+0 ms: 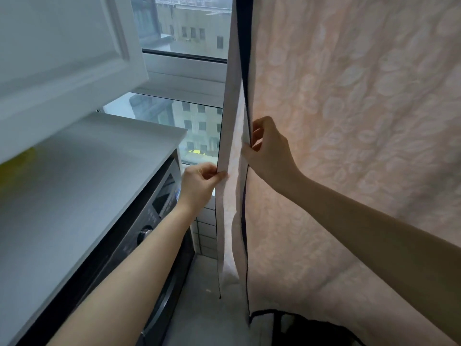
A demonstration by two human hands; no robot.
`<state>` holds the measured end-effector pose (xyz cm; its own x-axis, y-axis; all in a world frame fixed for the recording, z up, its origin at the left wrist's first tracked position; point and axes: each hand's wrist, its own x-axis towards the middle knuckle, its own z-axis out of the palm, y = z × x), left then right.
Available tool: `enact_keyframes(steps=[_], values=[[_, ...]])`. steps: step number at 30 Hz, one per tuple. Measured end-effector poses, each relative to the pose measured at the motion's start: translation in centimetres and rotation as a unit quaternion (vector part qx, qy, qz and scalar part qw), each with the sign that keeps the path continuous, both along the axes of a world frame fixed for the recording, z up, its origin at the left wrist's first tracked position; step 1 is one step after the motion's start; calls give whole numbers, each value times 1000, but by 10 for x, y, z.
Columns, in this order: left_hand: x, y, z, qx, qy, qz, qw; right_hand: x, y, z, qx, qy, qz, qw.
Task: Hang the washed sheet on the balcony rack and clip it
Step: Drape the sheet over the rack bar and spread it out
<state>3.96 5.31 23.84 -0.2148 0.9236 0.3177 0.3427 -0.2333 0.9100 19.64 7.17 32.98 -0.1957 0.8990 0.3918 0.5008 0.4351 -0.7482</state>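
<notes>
A pale pink sheet [349, 121] with a faint leaf pattern and dark piping hangs down from above and fills the right half of the view. Its two side edges hang apart near the middle. My left hand [199, 183] pinches the far layer's edge between thumb and fingers. A little higher, my right hand [268, 148] grips the near layer's dark-trimmed edge. The rack and any clips are out of view above.
A dark front-loading washing machine [154, 221] stands at the left under a white countertop [87, 171]. Above it a white cabinet door [62, 51] hangs open. Windows [189, 28] lie straight ahead, with a tiled wall below and grey floor [199, 308].
</notes>
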Motion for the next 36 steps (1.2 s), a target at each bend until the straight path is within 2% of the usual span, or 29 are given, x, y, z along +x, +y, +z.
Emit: enact_keyframes(steps=[4, 9, 16, 19, 23, 28, 36], values=[[-13, 2, -9, 0, -5, -20, 1000, -12, 0, -13, 29, -49, -28, 998], [-29, 8, -19, -15, 38, -43, 998, -30, 1, -10, 80, -53, -37, 995], [-39, 25, -38, -73, 147, -51, 985, -42, 7, 7, 132, -67, -70, 987], [-35, 28, -32, -92, 93, -56, 990, -38, 9, 11, 127, -87, -87, 984], [-30, 35, -12, -89, 37, -113, 989, -32, 7, 7, 92, -120, -90, 984], [-21, 43, 57, -7, -133, -143, 981, -24, -1, 36, 117, -116, -102, 981], [-15, 55, 187, 147, -118, -177, 966, -12, -5, 108, 231, -156, -124, 952]])
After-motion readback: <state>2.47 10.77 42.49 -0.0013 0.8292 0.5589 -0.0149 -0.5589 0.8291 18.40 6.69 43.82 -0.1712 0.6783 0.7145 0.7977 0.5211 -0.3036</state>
